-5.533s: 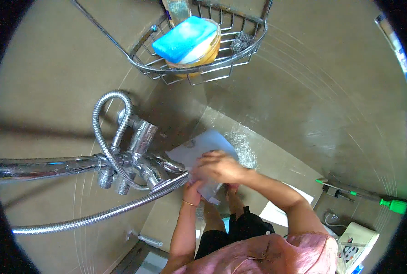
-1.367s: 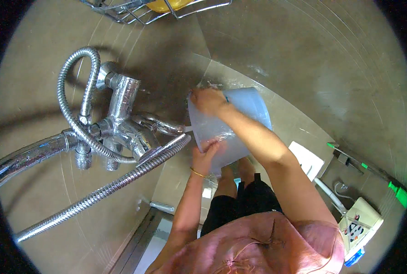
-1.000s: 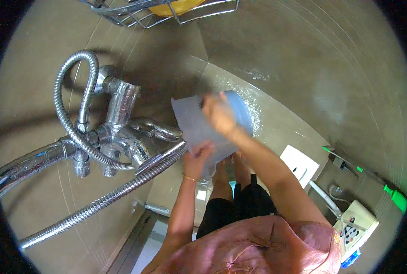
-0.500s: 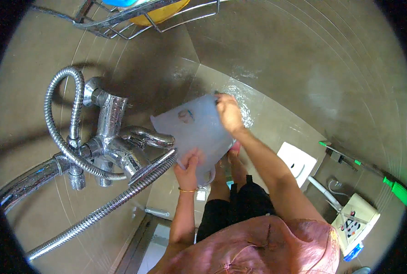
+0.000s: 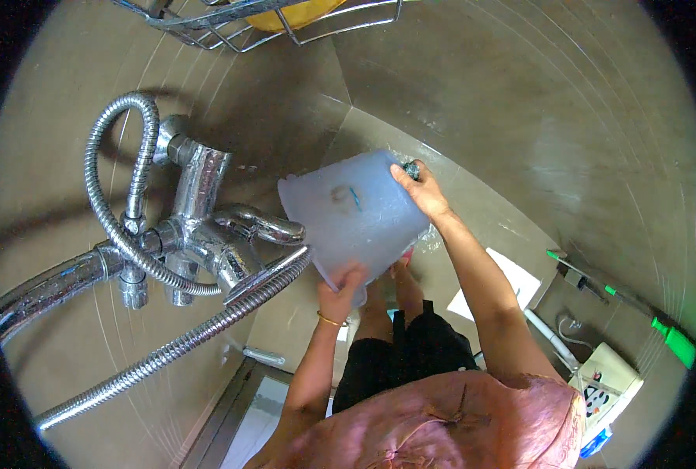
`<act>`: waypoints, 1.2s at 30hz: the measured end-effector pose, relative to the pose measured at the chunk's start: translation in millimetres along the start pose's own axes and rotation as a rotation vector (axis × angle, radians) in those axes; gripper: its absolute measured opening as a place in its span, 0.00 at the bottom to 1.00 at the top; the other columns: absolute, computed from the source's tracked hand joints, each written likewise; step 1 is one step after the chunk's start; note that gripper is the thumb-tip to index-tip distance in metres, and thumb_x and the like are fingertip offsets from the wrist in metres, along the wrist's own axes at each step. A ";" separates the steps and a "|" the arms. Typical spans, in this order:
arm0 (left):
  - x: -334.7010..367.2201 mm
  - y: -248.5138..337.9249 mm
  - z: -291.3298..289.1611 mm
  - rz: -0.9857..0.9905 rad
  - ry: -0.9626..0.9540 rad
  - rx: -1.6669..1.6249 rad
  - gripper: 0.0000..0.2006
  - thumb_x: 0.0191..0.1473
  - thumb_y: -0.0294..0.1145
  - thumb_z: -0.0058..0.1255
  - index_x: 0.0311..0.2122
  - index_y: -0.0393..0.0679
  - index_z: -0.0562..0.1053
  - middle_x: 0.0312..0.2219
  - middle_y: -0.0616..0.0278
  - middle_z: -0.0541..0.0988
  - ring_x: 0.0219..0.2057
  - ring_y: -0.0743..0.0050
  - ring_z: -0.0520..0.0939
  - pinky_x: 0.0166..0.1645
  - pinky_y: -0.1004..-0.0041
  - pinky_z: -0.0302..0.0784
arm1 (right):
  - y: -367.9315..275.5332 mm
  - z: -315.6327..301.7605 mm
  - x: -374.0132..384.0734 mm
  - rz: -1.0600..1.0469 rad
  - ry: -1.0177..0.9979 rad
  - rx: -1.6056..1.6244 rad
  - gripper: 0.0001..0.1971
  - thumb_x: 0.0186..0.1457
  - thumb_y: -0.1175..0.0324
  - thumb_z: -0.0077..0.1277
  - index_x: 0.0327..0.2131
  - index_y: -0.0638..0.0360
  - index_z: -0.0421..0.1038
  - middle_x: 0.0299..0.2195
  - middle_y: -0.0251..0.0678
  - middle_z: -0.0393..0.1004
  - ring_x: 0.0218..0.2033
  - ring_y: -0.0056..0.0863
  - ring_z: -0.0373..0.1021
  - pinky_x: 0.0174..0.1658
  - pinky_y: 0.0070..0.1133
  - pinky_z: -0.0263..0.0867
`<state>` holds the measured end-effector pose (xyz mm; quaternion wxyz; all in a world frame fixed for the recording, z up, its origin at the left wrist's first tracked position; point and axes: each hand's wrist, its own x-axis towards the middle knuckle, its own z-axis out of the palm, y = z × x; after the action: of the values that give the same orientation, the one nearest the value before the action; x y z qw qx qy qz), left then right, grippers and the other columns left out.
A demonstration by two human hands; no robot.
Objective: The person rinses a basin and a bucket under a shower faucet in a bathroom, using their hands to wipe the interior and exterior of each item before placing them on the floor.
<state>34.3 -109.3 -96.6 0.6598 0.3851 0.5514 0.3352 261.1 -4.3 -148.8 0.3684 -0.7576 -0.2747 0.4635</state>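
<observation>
A translucent, bluish-white plastic bucket (image 5: pixel 356 211) hangs tilted in front of me, above the floor. My left hand (image 5: pixel 342 295) grips its near edge, and some fingers are blurred by the cloudy plastic. At the bucket's far right edge, my right hand (image 5: pixel 422 191) is closed round a dark green scouring pad (image 5: pixel 412 169), with the thumb against the bucket's side. Part of the pad is hidden by the fingers. A small blue mark and a brownish smudge show on the plastic.
A chrome mixer tap (image 5: pixel 207 227) juts from the left wall, its spout close to the bucket. The ribbed shower hose (image 5: pixel 176 352) slants below. A wire rack (image 5: pixel 242 19) hangs at the top. To the right are a white toilet pan (image 5: pixel 500 285), cistern (image 5: pixel 610 383) and green-ended brush (image 5: pixel 676 344).
The bucket has shifted right and turned, so more of its side faces me. My right hand has moved right and down, showing the pad. The view has tilted slightly.
</observation>
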 end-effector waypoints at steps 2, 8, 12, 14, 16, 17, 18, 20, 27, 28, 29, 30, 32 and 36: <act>1.5 -1.7 -6.6 -0.064 -0.088 0.013 0.14 0.45 0.21 0.44 0.41 0.37 0.66 0.34 0.55 0.72 0.37 0.70 0.73 0.42 0.72 0.69 | -6.0 1.1 -3.7 0.008 -0.014 0.030 0.28 0.41 0.51 0.52 0.35 0.70 0.63 0.26 0.43 0.70 0.27 0.25 0.67 0.30 0.21 0.62; 35.0 39.2 -35.3 -0.444 -0.092 -1.087 0.19 0.45 0.22 0.45 0.45 0.37 0.62 0.40 0.55 0.69 0.42 0.72 0.69 0.45 0.76 0.66 | -21.7 -14.5 -46.2 -0.193 0.082 0.061 0.15 0.41 0.62 0.54 0.17 0.65 0.66 0.13 0.27 0.63 0.16 0.13 0.57 0.20 0.15 0.56; 71.7 30.7 -68.1 -0.284 -0.152 -0.491 0.23 0.40 0.29 0.50 0.45 0.40 0.62 0.41 0.59 0.69 0.43 0.65 0.69 0.45 0.67 0.66 | -14.6 -15.6 -62.5 -0.228 -0.014 0.103 0.14 0.41 0.63 0.54 0.17 0.63 0.64 0.12 0.25 0.61 0.17 0.12 0.55 0.20 0.15 0.54; 87.4 35.7 -54.3 -0.254 -0.194 -0.348 0.25 0.39 0.28 0.51 0.46 0.40 0.61 0.41 0.58 0.69 0.42 0.66 0.70 0.46 0.68 0.66 | -16.4 -17.6 -59.1 -0.319 0.148 -0.068 0.13 0.41 0.63 0.54 0.22 0.63 0.63 0.19 0.32 0.63 0.20 0.19 0.58 0.23 0.18 0.56; 95.3 38.7 -33.8 -0.230 -0.245 -0.207 0.26 0.38 0.27 0.51 0.47 0.41 0.60 0.41 0.58 0.69 0.42 0.66 0.70 0.46 0.69 0.66 | -20.4 -21.9 -57.3 -0.518 0.383 -0.327 0.16 0.41 0.61 0.53 0.29 0.63 0.63 0.29 0.41 0.65 0.27 0.31 0.61 0.31 0.23 0.58; 91.6 42.1 -19.3 -0.228 -0.242 -0.210 0.26 0.38 0.27 0.51 0.47 0.41 0.60 0.41 0.58 0.69 0.42 0.66 0.70 0.46 0.69 0.66 | -25.4 -23.6 -58.1 -0.633 0.460 -0.393 0.18 0.41 0.60 0.53 0.30 0.64 0.62 0.32 0.43 0.64 0.31 0.36 0.61 0.35 0.26 0.58; 83.7 44.9 -3.7 -0.173 -0.148 -0.164 0.27 0.37 0.27 0.52 0.47 0.42 0.60 0.41 0.59 0.70 0.42 0.67 0.70 0.46 0.70 0.65 | -29.2 -19.0 -65.3 -0.677 0.286 -0.406 0.20 0.42 0.59 0.51 0.33 0.64 0.62 0.36 0.46 0.62 0.38 0.40 0.59 0.41 0.30 0.54; 77.5 43.6 4.3 -0.037 -0.182 -0.246 0.30 0.36 0.24 0.51 0.49 0.45 0.58 0.41 0.61 0.69 0.43 0.71 0.69 0.47 0.72 0.64 | -41.9 13.4 -88.6 -0.763 0.018 -0.539 0.24 0.44 0.57 0.47 0.41 0.65 0.59 0.44 0.50 0.58 0.47 0.46 0.53 0.50 0.34 0.46; 49.2 14.3 -0.4 -0.086 -0.239 0.023 0.35 0.40 0.23 0.48 0.55 0.47 0.47 0.51 0.63 0.57 0.47 0.73 0.64 0.48 0.74 0.63 | -80.2 82.5 -54.1 -0.796 -0.121 -0.377 0.26 0.49 0.63 0.39 0.51 0.62 0.48 0.51 0.50 0.50 0.54 0.44 0.45 0.55 0.35 0.36; 39.5 20.6 13.6 -0.086 -0.215 0.004 0.35 0.40 0.21 0.46 0.54 0.46 0.47 0.48 0.61 0.61 0.47 0.72 0.65 0.47 0.74 0.64 | -88.6 80.1 -25.9 -0.721 -0.203 -0.534 0.25 0.49 0.65 0.38 0.50 0.62 0.50 0.50 0.49 0.52 0.53 0.43 0.48 0.55 0.35 0.39; 34.4 33.9 19.5 -0.093 -0.223 0.007 0.35 0.40 0.21 0.46 0.54 0.46 0.47 0.48 0.61 0.61 0.47 0.72 0.65 0.47 0.74 0.64 | -91.8 84.7 -14.8 -0.647 -0.306 -0.673 0.24 0.48 0.66 0.38 0.50 0.62 0.51 0.49 0.47 0.55 0.52 0.42 0.50 0.54 0.34 0.42; 28.3 49.4 25.0 -0.120 -0.229 -0.126 0.31 0.40 0.21 0.45 0.52 0.43 0.50 0.45 0.61 0.64 0.44 0.73 0.67 0.45 0.75 0.65 | -95.0 84.2 -22.2 -0.635 -0.302 -0.670 0.24 0.48 0.66 0.38 0.50 0.62 0.51 0.49 0.47 0.55 0.52 0.42 0.50 0.54 0.34 0.42; 30.2 42.3 10.2 -0.123 -0.209 -0.266 0.28 0.40 0.21 0.44 0.50 0.40 0.53 0.41 0.60 0.67 0.41 0.75 0.70 0.44 0.76 0.66 | -109.5 87.6 -52.2 -0.242 -0.627 -0.653 0.22 0.47 0.68 0.39 0.48 0.60 0.54 0.48 0.45 0.58 0.51 0.41 0.52 0.52 0.33 0.46; 33.5 -2.8 -13.4 0.255 -0.132 0.585 0.29 0.40 0.20 0.44 0.51 0.42 0.53 0.44 0.59 0.66 0.44 0.73 0.68 0.46 0.75 0.64 | -46.6 88.4 -124.4 -0.872 -0.290 -0.622 0.20 0.45 0.67 0.40 0.45 0.55 0.60 0.47 0.42 0.60 0.49 0.36 0.55 0.49 0.31 0.52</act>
<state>26.8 -79.7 -116.2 0.5081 0.6452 0.5279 0.2167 125.5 -44.8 -75.2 0.2433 -0.5750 -0.7349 0.2647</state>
